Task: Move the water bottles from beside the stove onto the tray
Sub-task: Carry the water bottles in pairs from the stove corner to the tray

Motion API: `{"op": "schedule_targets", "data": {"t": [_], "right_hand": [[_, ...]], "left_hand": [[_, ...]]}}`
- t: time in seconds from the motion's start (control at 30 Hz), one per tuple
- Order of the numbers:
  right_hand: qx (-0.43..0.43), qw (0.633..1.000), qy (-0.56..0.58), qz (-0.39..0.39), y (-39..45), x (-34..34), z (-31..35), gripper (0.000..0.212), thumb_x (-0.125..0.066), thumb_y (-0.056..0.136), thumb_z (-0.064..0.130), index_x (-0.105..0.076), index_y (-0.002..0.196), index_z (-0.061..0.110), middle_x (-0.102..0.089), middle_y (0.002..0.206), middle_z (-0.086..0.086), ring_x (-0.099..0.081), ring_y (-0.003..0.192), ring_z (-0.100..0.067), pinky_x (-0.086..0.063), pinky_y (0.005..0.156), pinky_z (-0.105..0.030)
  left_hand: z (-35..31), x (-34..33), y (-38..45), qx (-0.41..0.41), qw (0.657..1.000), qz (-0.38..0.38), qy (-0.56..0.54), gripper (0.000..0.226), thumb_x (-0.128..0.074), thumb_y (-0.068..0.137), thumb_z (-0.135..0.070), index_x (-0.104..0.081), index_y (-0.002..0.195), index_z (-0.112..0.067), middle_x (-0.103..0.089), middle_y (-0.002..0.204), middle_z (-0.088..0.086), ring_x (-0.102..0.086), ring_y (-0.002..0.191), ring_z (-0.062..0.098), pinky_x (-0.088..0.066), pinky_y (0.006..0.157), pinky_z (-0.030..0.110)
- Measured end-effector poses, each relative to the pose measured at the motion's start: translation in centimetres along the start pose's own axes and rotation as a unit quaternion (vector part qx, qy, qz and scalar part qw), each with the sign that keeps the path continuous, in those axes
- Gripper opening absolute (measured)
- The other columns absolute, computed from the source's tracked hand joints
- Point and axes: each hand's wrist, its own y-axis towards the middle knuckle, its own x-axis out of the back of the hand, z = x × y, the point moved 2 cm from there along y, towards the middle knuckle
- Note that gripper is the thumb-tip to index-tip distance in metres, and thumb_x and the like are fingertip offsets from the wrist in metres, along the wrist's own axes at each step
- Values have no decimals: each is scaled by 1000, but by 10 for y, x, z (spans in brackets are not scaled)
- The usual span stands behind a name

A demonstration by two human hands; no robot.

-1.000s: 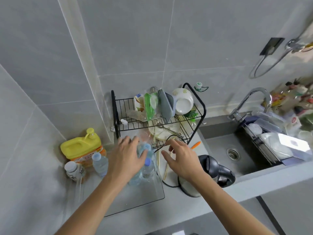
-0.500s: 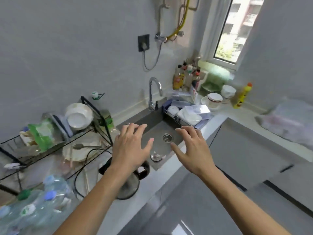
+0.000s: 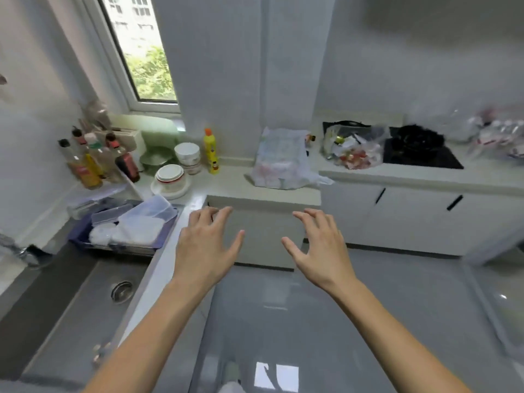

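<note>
2 bare forearms, left hand [image 3: 205, 248], right hand [image 3: 320, 251], no sleeves

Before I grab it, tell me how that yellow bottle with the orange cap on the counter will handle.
The yellow bottle is tall and narrow and stands upright, so a sideways push would probably tip it. It looks like plastic, so likely not fragile. Its weight I cannot judge: the body is opaque. It stands close beside the stacked bowls, so take it from the free side.
</note>
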Motion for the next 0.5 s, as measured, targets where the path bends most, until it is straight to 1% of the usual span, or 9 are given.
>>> {"op": "schedule_targets", "data": {"t": [0.13,0.2,0.27,0.33,0.4,0.5], "right_hand": [[-65,997,-24,-26,36,22,-68,64,-53,97,62,-46,152,30,-42,154,7,-35,144,-17,-40,113,-44],[-93,994,-39,-37,59,32,-98,63,-55,98,61,-46,152,30,-43,154,6,-35,144,-18,-40,112,-43],[-121,990,-62,-45,82,41,-128,63,-54,98,61,-46,153,30,-43,155,5,-35,144,-19,-39,112,-43],[-155,983,-77,-56,100,53,-155,64,-53,99,62,-45,153,30,-43,155,5,-35,144,-18,-38,112,-42],[-181,977,-78,-79,116,64,-178,65,-51,98,63,-45,153,30,-43,154,6,-35,143,-18,-37,113,-41],[-222,965,-88,-106,136,80,-212,66,-52,98,63,-44,154,30,-44,154,6,-36,143,-18,-38,115,-43]], "left_hand": [[-56,-55,76,-72,997,25,-13,63,-43,93,-64,-56,143,-28,-60,131,2,-53,125,28,-54,91,45],[-81,-83,116,-106,993,39,-26,65,-39,93,-65,-55,144,-28,-60,132,2,-52,125,28,-53,92,45],[-106,-109,155,-132,988,63,-40,65,-38,93,-65,-54,145,-29,-60,136,3,-51,128,29,-53,96,46],[-133,-128,191,-165,981,85,-57,64,-39,93,-64,-54,145,-29,-59,139,3,-50,131,29,-52,96,46],[-161,-144,219,-206,972,96,-64,64,-39,93,-63,-55,146,-30,-59,140,1,-48,134,26,-51,95,44],[-201,-168,257,-250,958,119,-75,65,-39,94,-63,-54,148,-31,-56,145,-2,-44,140,23,-49,99,44]]}}
